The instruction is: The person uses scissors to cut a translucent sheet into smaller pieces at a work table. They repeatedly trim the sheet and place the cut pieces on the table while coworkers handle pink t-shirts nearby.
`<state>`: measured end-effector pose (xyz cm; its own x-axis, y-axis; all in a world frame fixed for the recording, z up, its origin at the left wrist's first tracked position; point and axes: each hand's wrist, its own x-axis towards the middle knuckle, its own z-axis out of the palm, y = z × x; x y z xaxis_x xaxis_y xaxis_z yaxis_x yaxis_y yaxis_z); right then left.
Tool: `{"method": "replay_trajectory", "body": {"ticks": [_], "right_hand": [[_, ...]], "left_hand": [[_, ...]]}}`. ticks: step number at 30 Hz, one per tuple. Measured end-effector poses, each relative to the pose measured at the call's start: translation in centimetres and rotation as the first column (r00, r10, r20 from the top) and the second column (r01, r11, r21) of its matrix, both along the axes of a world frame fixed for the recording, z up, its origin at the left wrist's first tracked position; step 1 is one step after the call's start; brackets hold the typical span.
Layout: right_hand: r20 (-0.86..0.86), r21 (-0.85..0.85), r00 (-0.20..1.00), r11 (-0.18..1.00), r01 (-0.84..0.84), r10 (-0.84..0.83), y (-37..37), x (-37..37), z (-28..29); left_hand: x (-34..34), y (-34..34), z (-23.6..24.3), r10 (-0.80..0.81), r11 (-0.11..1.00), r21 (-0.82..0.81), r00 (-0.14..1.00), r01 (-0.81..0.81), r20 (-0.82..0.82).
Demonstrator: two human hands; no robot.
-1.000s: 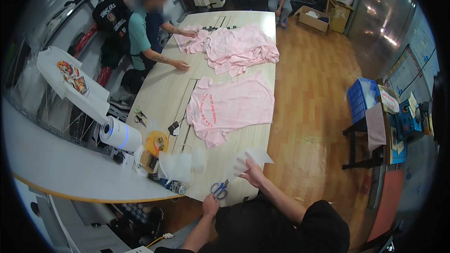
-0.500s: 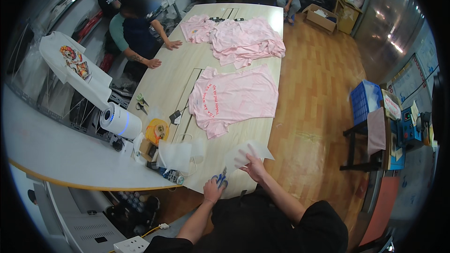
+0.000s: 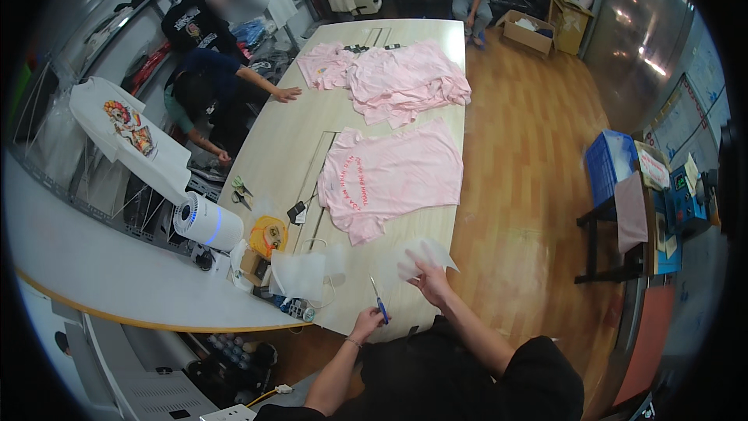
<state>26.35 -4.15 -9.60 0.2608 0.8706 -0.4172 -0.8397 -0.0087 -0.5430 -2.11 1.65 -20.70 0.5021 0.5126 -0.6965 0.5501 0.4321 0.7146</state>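
My left hand grips blue-handled scissors over the near end of the pale wooden table, their blades pointing away from me. My right hand holds a translucent sheet to the right of them. Beyond the sheet lies a pink T-shirt with red lettering, laid flat. To the left of my hands are more translucent sheets, a yellow bag and a small black object.
Pink garments lie farther up the table. A co-worker bends at the left shelves, left of a second pair of scissors and a white cylindrical appliance. A seated person is at the back. A blue crate stands right.
The scissors in my left hand have turned and now point forward, nearer the sheet. The co-worker has bent down toward the shelves, moving the lower hand off the tabletop.
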Motion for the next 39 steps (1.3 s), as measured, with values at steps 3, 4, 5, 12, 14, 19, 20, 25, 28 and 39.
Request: {"method": "replay_trajectory", "body": {"ticks": [3, 4, 5, 12, 14, 19, 20, 25, 28, 39], "right_hand": [[0.025, 0.051, 0.999, 0.998, 0.04, -0.041, 0.4, 1.1, 1.0], [0.026, 0.08, 0.998, 0.995, 0.055, -0.057, 0.3, 1.4, 1.6], [0.028, 0.112, 0.997, 0.991, 0.069, -0.072, 0.4, 1.7, 2.5], [0.008, 0.231, 0.994, 0.967, 0.106, -0.111, 0.7, 2.5, 9.5], [0.006, 0.232, 0.99, 0.963, 0.135, -0.141, 0.7, 2.6, 10.4], [-0.037, 0.255, 0.968, 0.934, 0.249, -0.248, 0.8, 2.7, 10.4], [-0.061, 0.257, 0.962, 0.927, 0.273, -0.267, 0.9, 2.6, 10.5], [-0.084, 0.285, 0.963, 0.92, 0.269, -0.256, 1.5, 1.3, 10.9], [0.012, 0.31, 0.979, 0.932, 0.188, -0.201, 1.5, -0.3, 10.3], [0.13, 0.266, 0.988, 0.963, 0.05, -0.087, 0.9, -2.0, 9.8]], "left_hand": [[2.3, -1.0, 5.9, 0.303, 0.953, -0.093, 0.886, -0.289, 0.352], [3.1, -1.3, 8.4, 0.29, 0.955, -0.059, 0.872, -0.291, 0.394], [3.7, -1.1, 11.1, 0.274, 0.955, -0.023, 0.857, -0.294, 0.437], [4.2, -0.7, 16.7, 0.068, 0.97, 0.183, 0.901, -0.16, 0.428], [4.3, -1.0, 16.0, 0.098, 0.977, 0.128, 0.892, -0.171, 0.441], [4.3, -1.9, 15.9, -0.006, 0.985, 0.157, 0.911, -0.065, 0.413], [4.2, -2.1, 15.4, -0.038, 0.988, 0.152, 0.902, -0.031, 0.431], [5.4, -3.5, 18.0, -0.193, 0.962, 0.259, 0.882, 0.084, 0.429], [6.5, -3.3, 19.2, -0.198, 0.954, 0.291, 0.882, 0.072, 0.428], [7.0, -1.5, 21.0, -0.03, 0.965, 0.243, 0.884, -0.096, 0.467]]}}
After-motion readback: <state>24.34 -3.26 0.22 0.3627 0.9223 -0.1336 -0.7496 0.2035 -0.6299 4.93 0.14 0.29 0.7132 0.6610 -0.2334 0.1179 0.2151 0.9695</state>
